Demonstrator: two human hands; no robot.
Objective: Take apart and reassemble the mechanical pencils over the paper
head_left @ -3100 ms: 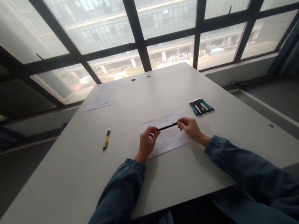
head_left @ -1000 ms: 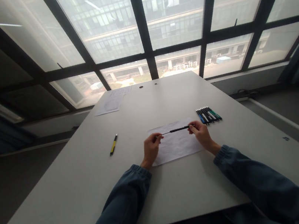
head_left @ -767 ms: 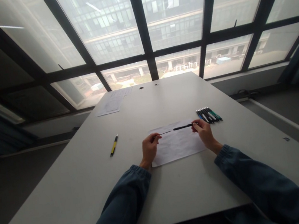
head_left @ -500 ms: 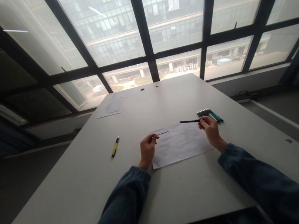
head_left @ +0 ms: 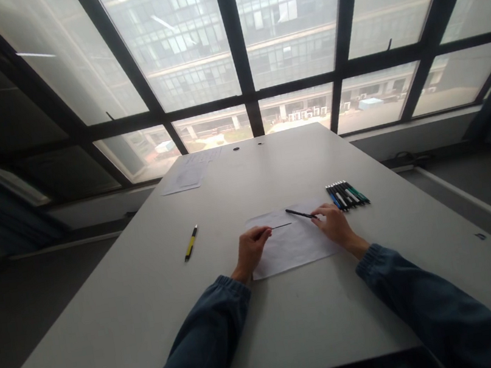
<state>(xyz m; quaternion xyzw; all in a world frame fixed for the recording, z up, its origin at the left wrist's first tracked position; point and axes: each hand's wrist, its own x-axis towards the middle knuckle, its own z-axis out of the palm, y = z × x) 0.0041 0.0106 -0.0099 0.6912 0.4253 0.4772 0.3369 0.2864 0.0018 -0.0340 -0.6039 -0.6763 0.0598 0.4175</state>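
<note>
Over a white sheet of paper [head_left: 290,254], my left hand [head_left: 250,251] is closed in a pinch on a thin dark pen refill [head_left: 282,226], which points to the right. My right hand [head_left: 335,223] holds a black pen barrel [head_left: 298,213] by its right end between thumb and fingers, its other end tilted up to the left. The refill and the barrel are apart. Just beyond my right hand lies a row of several pens [head_left: 347,194], mostly black, with blue and green ones among them.
A yellow and black pen [head_left: 191,244] lies left of the paper on the white table [head_left: 267,328]. Printed sheets [head_left: 183,178] rest at the far left corner. Two small round dark spots are near the far edge, before large windows [head_left: 296,109]. A small dark mark sits at the right.
Both hands have moved lower and closer together, bringing the refill and the barrel nearer each other. The barrel has tilted from nearly level, and more of the pen row shows.
</note>
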